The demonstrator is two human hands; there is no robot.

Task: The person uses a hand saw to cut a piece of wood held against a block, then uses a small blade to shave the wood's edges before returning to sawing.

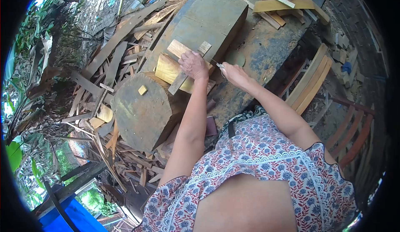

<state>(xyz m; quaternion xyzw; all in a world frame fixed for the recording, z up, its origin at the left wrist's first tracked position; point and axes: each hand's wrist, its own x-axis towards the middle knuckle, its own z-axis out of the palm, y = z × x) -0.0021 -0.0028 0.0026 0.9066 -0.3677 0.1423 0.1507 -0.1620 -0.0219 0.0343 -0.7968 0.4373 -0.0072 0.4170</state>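
Note:
My left hand (pixel 193 64) presses down on a flat wooden slat (pixel 180 82) that lies over a yellowish wood block (pixel 167 68) on the round log (pixel 143 109). A few centimetres to the right, my right hand (pixel 233 73) grips a small knife (pixel 216 64) whose blade points toward the left hand. A tiny yellow wood offcut (pixel 142 90) sits on the log's flat face. Both arms reach forward from my patterned floral dress.
A large squared timber block (pixel 208 17) lies behind the log on a dark worn workbench (pixel 260 51). Planks and offcuts (pixel 283 3) pile at the far end. Wood scraps (pixel 112 65) litter the ground on the left. Wooden chair frames (pixel 333 107) stand right.

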